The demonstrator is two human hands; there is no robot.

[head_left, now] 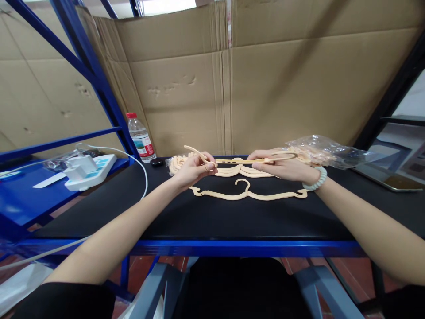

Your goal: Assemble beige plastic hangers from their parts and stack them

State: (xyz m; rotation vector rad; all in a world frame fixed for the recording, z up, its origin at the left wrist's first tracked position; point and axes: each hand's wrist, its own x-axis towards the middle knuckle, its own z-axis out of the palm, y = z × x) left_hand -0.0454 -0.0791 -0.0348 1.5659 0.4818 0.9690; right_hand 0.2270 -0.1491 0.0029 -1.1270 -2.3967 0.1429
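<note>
A beige plastic hanger part (232, 161), slotted along its straight bar, spans between my two hands above the black tabletop. My left hand (198, 169) pinches its left end, where a thin curved arm points up and left. My right hand (277, 168), wearing a pale bead bracelet, grips the right end, with a looped piece over the fingers. Just below lies a beige hanger top with a hook (247, 195), flat on the table. More curved hanger pieces (229, 172) lie behind it, partly hidden by my hands.
Beside my left hand is a pile of hanger parts (177, 163). Clear plastic bag (318, 148) with pieces lies at right, near a tablet-like device (388, 175). A water bottle (141, 139), white power strip (91, 170) and cable stand left. Cardboard (179, 97) walls the back.
</note>
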